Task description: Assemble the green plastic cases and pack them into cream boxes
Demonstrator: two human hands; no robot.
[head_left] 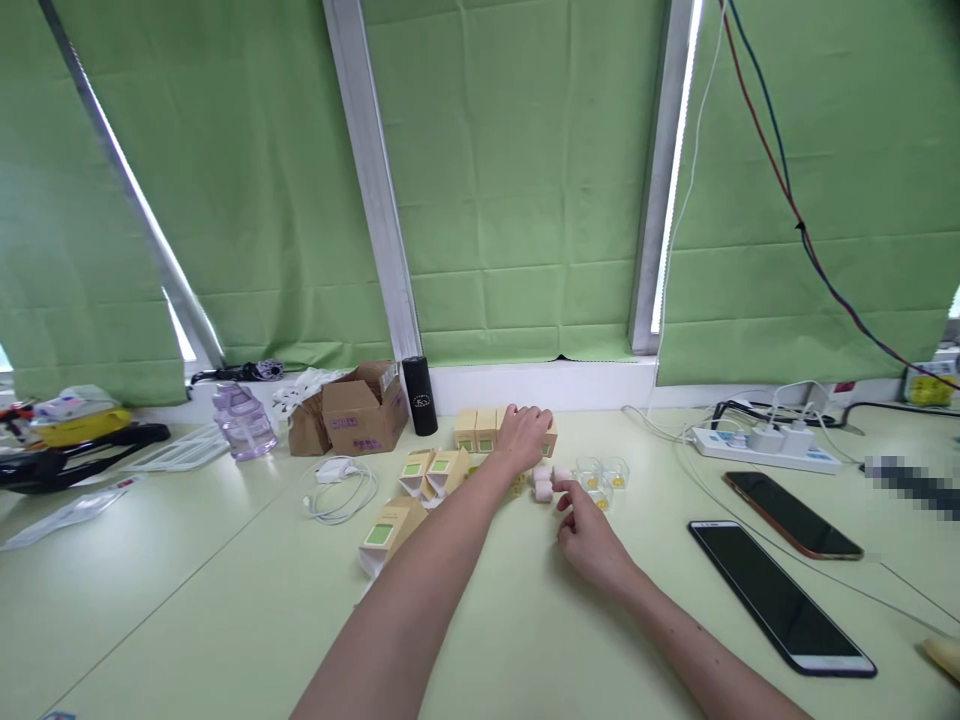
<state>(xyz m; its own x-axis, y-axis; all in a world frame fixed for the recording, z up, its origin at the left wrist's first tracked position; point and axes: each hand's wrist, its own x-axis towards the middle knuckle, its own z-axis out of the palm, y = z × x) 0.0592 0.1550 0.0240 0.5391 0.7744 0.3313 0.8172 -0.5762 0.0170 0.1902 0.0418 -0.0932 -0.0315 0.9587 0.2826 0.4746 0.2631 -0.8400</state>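
My left hand (525, 437) reaches to the far side of the table, its fingers curled down over the right end of a row of small yellow boxes (466, 430). It grips a box at that end; the fingertips are partly hidden. My right hand (590, 530) is low over the table, holding nothing, index finger stretched out and the others loosely bent. That fingertip is beside a few small pale pink pieces (543, 484), and I cannot tell whether it touches them. Several small clear cups (615, 472) with yellow bottoms stand just beyond it.
Several yellow cartons (391, 530) with green labels lie left of my left forearm. Behind are a cardboard box (365, 412), a black cylinder (419, 397) and a purple bottle (244, 422). A white charger cable (341, 480), two phones (780, 595) and a power strip (765, 450) also lie about.
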